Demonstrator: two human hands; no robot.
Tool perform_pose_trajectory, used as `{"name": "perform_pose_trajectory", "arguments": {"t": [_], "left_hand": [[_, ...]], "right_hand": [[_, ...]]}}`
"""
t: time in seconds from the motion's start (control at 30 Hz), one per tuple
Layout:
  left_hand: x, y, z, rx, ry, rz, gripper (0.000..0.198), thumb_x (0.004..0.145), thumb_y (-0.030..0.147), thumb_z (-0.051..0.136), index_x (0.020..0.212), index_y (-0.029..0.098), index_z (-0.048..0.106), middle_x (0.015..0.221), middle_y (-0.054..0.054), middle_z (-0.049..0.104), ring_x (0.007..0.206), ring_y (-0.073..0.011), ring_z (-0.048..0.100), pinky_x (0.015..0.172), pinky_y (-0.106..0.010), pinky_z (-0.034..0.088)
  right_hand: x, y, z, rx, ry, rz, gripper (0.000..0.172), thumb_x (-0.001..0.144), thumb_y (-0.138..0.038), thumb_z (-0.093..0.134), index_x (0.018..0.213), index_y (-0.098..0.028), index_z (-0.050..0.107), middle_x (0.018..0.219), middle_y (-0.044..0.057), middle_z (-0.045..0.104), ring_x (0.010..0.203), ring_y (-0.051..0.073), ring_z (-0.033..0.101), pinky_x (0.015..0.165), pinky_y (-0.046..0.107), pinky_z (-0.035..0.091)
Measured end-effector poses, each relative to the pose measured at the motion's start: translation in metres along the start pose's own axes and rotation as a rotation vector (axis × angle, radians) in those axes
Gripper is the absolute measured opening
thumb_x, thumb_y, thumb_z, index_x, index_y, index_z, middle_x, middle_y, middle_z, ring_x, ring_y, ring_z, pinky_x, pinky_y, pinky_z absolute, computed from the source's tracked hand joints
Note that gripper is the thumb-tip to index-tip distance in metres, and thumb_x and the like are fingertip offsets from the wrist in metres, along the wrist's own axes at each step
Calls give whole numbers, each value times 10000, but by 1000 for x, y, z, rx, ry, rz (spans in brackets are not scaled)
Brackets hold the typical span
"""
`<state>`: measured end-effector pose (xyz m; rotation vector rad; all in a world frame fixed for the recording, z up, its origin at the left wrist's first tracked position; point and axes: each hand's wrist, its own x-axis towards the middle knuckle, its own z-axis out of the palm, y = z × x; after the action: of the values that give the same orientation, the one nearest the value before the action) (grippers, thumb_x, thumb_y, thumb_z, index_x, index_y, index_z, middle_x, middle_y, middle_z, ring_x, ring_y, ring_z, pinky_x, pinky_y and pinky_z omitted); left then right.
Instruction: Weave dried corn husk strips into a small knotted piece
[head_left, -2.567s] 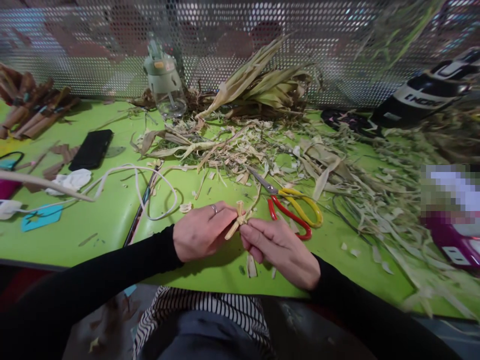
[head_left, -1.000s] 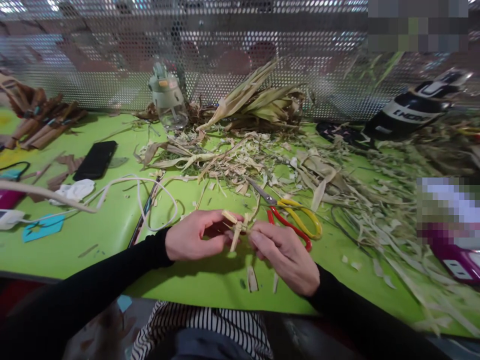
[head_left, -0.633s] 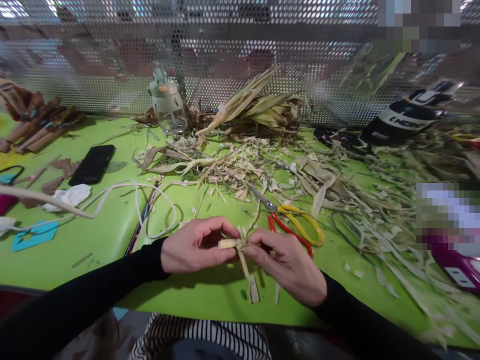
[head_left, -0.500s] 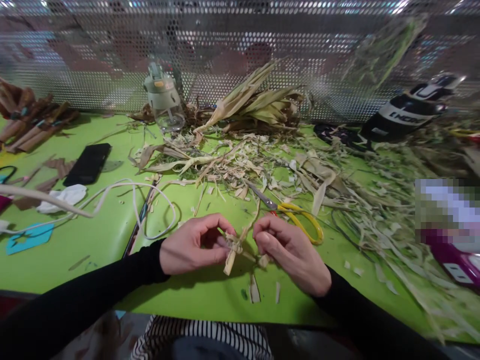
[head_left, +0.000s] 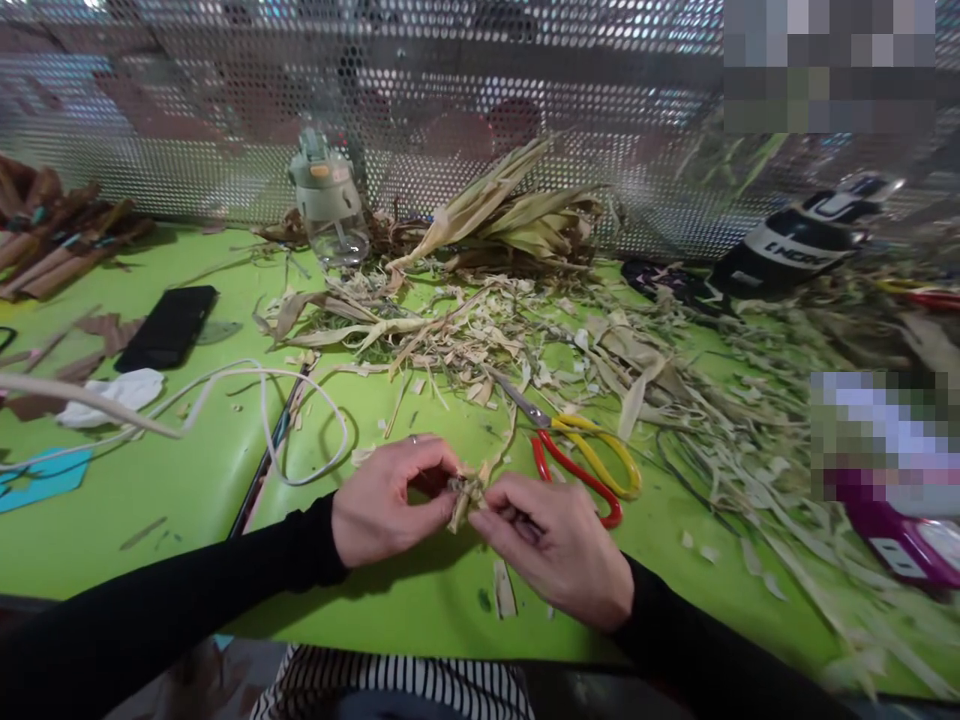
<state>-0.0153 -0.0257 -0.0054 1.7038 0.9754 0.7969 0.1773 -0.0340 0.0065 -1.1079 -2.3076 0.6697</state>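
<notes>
Both hands meet over the near edge of a green table (head_left: 210,470). My left hand (head_left: 386,500) pinches one side of a small knotted strip of pale corn husk (head_left: 465,492). My right hand (head_left: 551,540) pinches the other side with thumb and fingers closed on it. A ring shows on a left finger. Red and yellow handled scissors (head_left: 581,460) lie just right of the hands, shut, blades pointing up-left.
Husk scraps (head_left: 525,340) cover the table's middle and right; a bundle of long husks (head_left: 510,210) lies at the back. A small bottle (head_left: 328,200), a black phone (head_left: 166,328), a white cable (head_left: 262,390) and a perforated metal wall (head_left: 225,110) stand around.
The husk piece has been turned and worked between the fingers; its loose end no longer hangs down. Both hands have closed in together again and sit slightly lower in view.
</notes>
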Motion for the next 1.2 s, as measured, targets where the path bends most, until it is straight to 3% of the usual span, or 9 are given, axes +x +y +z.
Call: {"name": "perform_pose_trajectory", "arguments": {"t": [0.13,0.23,0.37,0.6,0.77,0.87,0.93,1.07,1.2], "left_hand": [[0,-2,3,191,1,73,73,796,218,560,825,153,573,802,-20,597,706,-115,552,659,-254,470],[-2,1,5,243,-48,81,78,779,196,558,846,155,560,783,-13,596,682,-114,550,653,-261,471],[-5,6,4,195,-142,32,205,766,231,609,946,155,544,792,-3,596,668,-107,553,646,-248,468],[-9,10,5,228,-144,196,198,890,320,484,905,146,579,749,-10,521,710,-120,482,651,-253,394],[-8,16,13,-177,-140,-148,296,855,431,501,836,145,573,633,34,439,559,-85,385,508,-222,323],[-4,16,18,-275,-120,-302,225,823,363,504,742,153,520,577,51,407,497,-69,320,459,-211,275],[0,15,18,-171,-94,-245,133,764,246,517,667,166,475,557,57,386,502,-70,320,471,-212,267],[4,14,18,199,15,36,177,705,148,501,587,176,372,591,43,368,598,-98,370,582,-251,295],[4,8,22,260,30,114,173,739,123,442,603,182,353,607,36,359,619,-110,368,630,-267,313]], "right_hand": [[4,1,0,-181,59,44,342,901,-465,440,727,-177,495,583,-16,515,484,91,442,454,202,291],[5,2,-2,-227,-5,4,318,919,-400,418,699,-179,481,621,-1,524,542,104,458,502,218,300],[6,3,-7,-7,-100,75,324,939,-278,360,632,-186,404,556,-48,391,490,76,361,484,211,271],[5,0,-9,296,-89,174,372,924,-354,397,592,-190,356,558,-53,300,495,69,313,451,200,263],[5,-1,-3,285,-3,174,374,910,-330,421,572,-189,347,534,-57,316,476,66,317,456,206,262],[5,-1,1,260,27,170,364,906,-309,429,568,-187,376,530,-55,335,474,68,334,464,204,274],[4,-2,3,248,39,171,347,901,-301,438,576,-186,398,530,-54,345,477,72,340,464,204,278],[3,-4,6,220,87,163,318,889,-268,436,584,-188,400,527,-55,338,470,72,325,451,203,271],[2,-5,10,174,118,144,326,883,-245,435,567,-193,374,511,-62,306,443,66,285,434,206,260]]}}
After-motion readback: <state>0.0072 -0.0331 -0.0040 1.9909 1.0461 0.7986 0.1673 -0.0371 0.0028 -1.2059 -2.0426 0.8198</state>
